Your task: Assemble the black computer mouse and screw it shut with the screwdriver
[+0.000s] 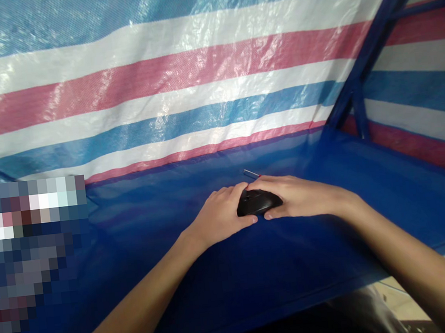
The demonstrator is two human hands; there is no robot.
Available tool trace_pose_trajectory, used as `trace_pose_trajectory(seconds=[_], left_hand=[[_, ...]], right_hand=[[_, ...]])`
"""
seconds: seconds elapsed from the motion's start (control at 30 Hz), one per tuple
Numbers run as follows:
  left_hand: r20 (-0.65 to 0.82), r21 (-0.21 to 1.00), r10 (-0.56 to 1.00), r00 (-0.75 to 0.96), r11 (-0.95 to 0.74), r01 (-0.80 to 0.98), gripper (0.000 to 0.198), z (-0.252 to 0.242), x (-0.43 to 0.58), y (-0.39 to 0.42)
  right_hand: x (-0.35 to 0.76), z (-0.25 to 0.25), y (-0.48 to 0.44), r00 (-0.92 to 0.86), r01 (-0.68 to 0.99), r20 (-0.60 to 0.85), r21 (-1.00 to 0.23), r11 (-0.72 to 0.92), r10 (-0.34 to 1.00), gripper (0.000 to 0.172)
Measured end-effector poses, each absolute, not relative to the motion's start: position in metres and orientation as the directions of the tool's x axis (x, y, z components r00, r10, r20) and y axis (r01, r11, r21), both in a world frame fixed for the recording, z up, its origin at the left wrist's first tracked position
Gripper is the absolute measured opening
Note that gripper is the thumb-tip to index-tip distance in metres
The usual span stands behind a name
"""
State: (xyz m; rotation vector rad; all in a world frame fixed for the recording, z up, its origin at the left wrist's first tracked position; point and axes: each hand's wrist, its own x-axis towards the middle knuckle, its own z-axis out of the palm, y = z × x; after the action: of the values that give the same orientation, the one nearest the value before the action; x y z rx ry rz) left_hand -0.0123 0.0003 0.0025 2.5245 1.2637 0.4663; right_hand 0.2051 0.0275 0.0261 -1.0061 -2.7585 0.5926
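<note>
A small black object shaped like a computer mouse (257,203) lies on the blue table surface (279,256). My left hand (220,215) grips its left side, thumb under and fingers curled over the top. My right hand (300,195) covers its right side, with fingers on top and thumb along the near edge. Just behind the hands a thin rod-like thing with a red tip (252,174) sticks out; I cannot make out what it is.
A striped blue, white and red tarpaulin (181,75) forms the back wall and the right side. A dark blue metal frame post (369,50) slants at the right corner. A blurred patch covers the left. Floor shows below the table's near edge.
</note>
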Motion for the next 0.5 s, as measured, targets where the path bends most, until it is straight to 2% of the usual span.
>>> trace_pose_trajectory(seconds=[0.5], left_hand=[[0.160,0.389,0.814,0.559,-0.572,0.722,0.057,0.0021,-0.0118,-0.0015]], right_hand=[[0.2062,0.0262,0.0281,-0.768,0.584,-0.009,-0.420,0.695,0.640,0.067]])
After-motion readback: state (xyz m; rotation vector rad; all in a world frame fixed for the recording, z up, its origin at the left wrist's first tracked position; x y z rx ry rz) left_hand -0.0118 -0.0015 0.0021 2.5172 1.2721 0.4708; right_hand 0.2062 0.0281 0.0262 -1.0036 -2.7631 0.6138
